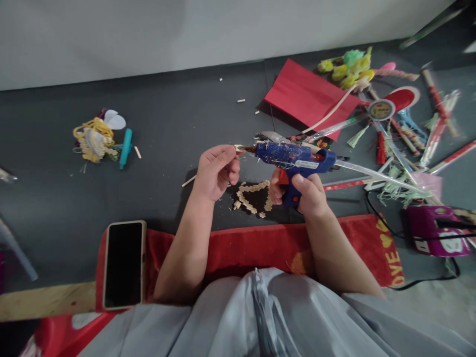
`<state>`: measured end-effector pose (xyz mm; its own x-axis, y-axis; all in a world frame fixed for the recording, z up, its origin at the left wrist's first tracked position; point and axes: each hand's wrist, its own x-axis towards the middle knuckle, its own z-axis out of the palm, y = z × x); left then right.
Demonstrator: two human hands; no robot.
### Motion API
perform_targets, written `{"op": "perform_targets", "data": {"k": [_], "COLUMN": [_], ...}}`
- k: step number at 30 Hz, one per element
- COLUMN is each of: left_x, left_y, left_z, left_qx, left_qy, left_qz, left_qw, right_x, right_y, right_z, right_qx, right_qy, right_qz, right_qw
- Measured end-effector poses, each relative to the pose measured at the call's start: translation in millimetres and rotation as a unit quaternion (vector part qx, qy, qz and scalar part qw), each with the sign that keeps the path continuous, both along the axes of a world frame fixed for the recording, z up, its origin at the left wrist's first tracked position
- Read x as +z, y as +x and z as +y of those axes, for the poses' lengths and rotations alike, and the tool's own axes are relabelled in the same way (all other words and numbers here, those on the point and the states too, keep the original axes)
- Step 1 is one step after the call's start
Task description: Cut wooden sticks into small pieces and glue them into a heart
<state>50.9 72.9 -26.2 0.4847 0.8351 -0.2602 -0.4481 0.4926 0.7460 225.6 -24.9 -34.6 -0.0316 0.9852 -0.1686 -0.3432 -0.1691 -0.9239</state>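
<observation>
My right hand [303, 193] is wrapped round the handle of a blue glue gun [282, 154], its fingers at the orange trigger. A clear glue stick [379, 174] sticks out of the gun's back end. At the nozzle, my left hand [217, 171] pinches a small pale piece [238, 148] between thumb and index finger; the nozzle tip is touching it or very near it. Below the gun, a ring-like outline of small pale wooden pieces [246, 202] lies on the dark table [167, 124], partly behind my right hand. A thin pale stick [189, 181] lies beside my left wrist.
Red paper [308, 94], a ribbon spool [381, 109], yellow-green yarn [349, 69], tassels and sticks crowd the right. A purple box [435, 230] with a black cable stands lower right. A phone [124, 265] lies on a red cloth [253, 248]. Yellow yarn [94, 136] and a teal tube [126, 148] lie left.
</observation>
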Motion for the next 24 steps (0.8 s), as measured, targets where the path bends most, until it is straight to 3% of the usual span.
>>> {"op": "perform_targets", "data": {"k": [7,24], "left_x": [1.5,0.5], "left_y": [-2.1,-2.0], "left_z": [0.6,1.5], "left_qx": [-0.013,-0.011], "left_qy": [-0.003,0.006], "left_qz": [0.019,0.019], "left_qw": [1.000,1.000], "right_x": [-0.6,-1.3], "right_y": [0.4,1.1], "right_z": [-0.4,-0.8], "right_qx": [-0.009,-0.001], "right_qy": [0.010,0.025], "right_qz": [-0.050,-0.039], "right_qw": [0.999,0.999]}}
